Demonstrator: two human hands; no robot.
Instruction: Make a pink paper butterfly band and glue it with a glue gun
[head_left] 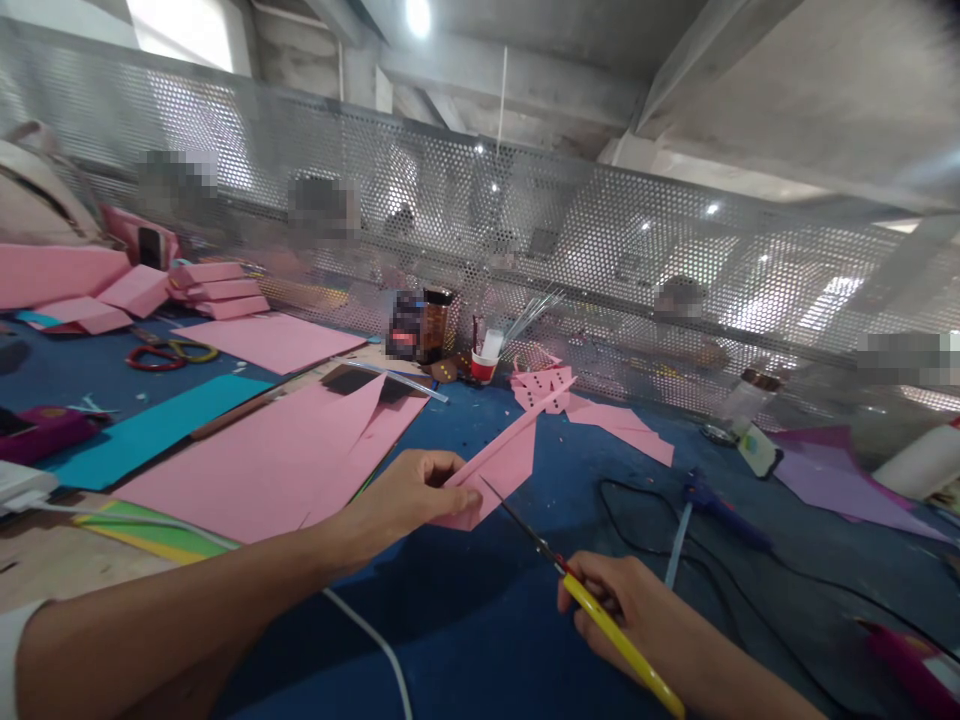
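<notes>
Between the thumb and fingers of my left hand [424, 490] is a folded piece of pink paper [510, 455], raised above the blue table and slanting up to the right. My right hand [622, 610] grips scissors [600, 620] with yellow and red handles. Their dark blades point up and left, and the tip reaches the lower part of the pink paper. Whether the blades are apart is hard to tell. Left of my left hand lie large pink sheets [255, 460]. Beyond the held paper are pink cut pieces [622, 425] and a pink piece with dark dots [540, 385].
A blue glue gun [724, 515] with a black cord lies at the right, near purple sheets [832, 470]. A red and white cup [486, 358] stands by the perforated metal screen [585, 240]. More scissors [169, 352] and a teal strip [157, 430] lie left. A white cable [375, 640] crosses the front.
</notes>
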